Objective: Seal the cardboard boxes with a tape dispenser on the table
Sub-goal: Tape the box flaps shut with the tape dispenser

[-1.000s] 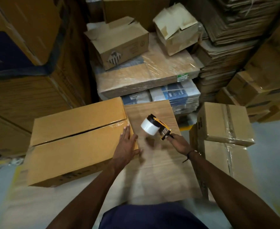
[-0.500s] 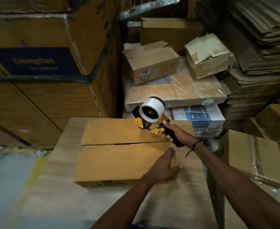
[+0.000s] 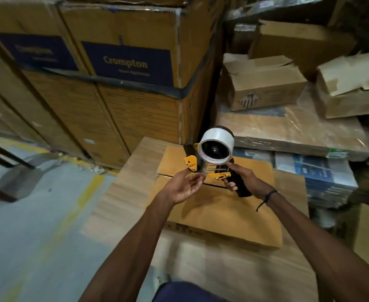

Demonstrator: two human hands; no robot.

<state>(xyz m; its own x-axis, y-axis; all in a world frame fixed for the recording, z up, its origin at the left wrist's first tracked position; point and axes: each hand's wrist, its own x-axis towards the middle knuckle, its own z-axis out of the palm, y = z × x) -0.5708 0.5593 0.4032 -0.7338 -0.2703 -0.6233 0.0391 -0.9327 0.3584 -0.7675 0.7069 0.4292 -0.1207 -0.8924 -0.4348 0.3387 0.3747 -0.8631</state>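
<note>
Item: cardboard box [image 3: 220,205], flat on the wooden table [image 3: 122,205], centre of your view. Its top flaps meet in a seam that runs side to side under your hands; no tape strip shows on what you can see of it. Judged status: sealing not yet begun on this box; the full run of tape along the seam is left.

Item: tape dispenser [image 3: 214,158], yellow frame, black handle, clear roll. You hold it in the air above the seam, roll toward 12 o'clock and facing you, handle toward 4 o'clock.

Item: your right hand [image 3: 242,179], wrapped around the black handle, a dark cord at the wrist.

Item: your left hand [image 3: 183,186], at 9 o'clock of the handle, palm up, thumb and fingers pinched at the dispenser's front end by the yellow bracket, likely on the free end of the tape; the tape itself is too faint to confirm.

Surroundings: stacked cartons with blue labels [image 3: 126,62] at 11 o'clock; loose open boxes [image 3: 264,83] at 1 o'clock.
</note>
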